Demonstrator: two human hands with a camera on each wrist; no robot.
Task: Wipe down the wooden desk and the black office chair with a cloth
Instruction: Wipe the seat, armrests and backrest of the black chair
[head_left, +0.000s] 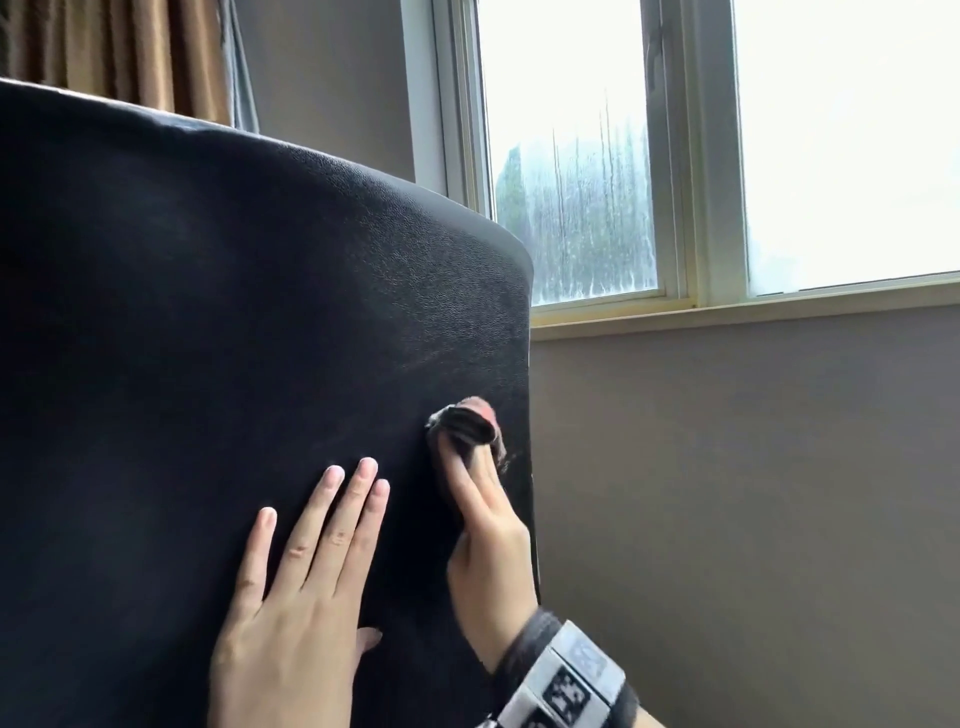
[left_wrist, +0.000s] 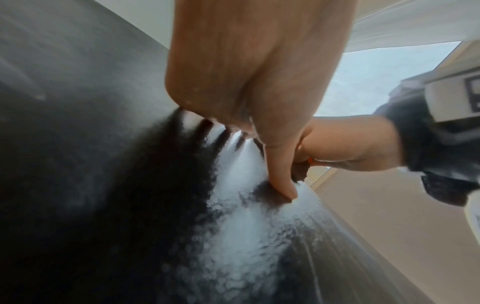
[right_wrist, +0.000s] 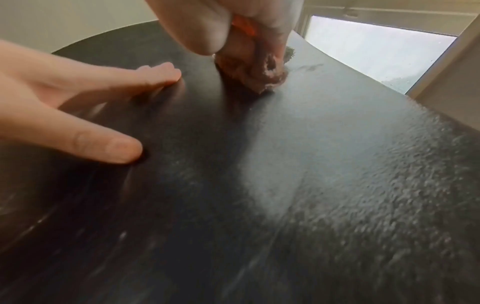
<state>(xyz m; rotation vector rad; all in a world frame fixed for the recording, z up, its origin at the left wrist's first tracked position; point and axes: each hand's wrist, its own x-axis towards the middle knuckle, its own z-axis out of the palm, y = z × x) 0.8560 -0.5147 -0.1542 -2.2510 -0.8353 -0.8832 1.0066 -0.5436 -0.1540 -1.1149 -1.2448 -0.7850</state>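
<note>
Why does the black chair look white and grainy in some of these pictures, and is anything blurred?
Head view: window blown out, chair back dark. Left wrist view: window glare whitens the grain beside the left hand. Right wrist view: same sheen, the cloth and right hand soft with blur.

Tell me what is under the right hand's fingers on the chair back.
A bunched dark cloth under the right hand, pressed on the black chair back. The leather beneath it is covered.
</note>
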